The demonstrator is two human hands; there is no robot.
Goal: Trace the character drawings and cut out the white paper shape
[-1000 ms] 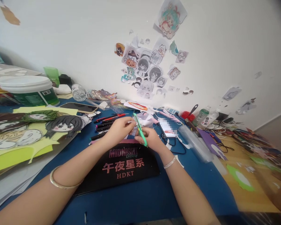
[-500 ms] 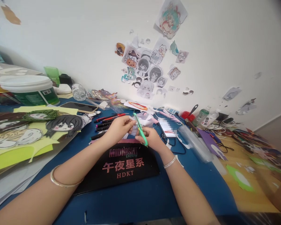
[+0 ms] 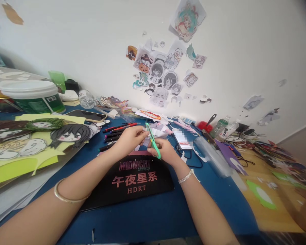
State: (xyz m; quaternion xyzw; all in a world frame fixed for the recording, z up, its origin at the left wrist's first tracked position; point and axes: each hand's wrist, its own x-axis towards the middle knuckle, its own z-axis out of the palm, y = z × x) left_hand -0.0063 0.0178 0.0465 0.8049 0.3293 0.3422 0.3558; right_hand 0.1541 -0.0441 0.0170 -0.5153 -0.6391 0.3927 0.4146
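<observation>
Above a black box lid [image 3: 142,195] with pink lettering, both of my hands are close together. My right hand [image 3: 163,149] grips green-handled scissors [image 3: 155,146], their blades pointing up and away from me beside my left fingertips. The fingers of my left hand [image 3: 132,137] are pinched on a small, pale piece, mostly hidden by the fingers; it looks like paper or clear film. Several pens and markers [image 3: 114,134] lie just left of my left hand.
Drawn character cut-outs [image 3: 70,136] lie on yellow paper at left, near a green-and-white tub [image 3: 32,97]. A lit phone [image 3: 183,139] and a clear plastic roll [image 3: 213,156] are at right, with bottles [image 3: 220,126] behind. Drawings [image 3: 169,80] cover part of the wall.
My hands stay in nearly the same place, with the scissors and the pinched piece still held. The scissor blades have shifted slightly at the left fingertips. The camera view has moved a little.
</observation>
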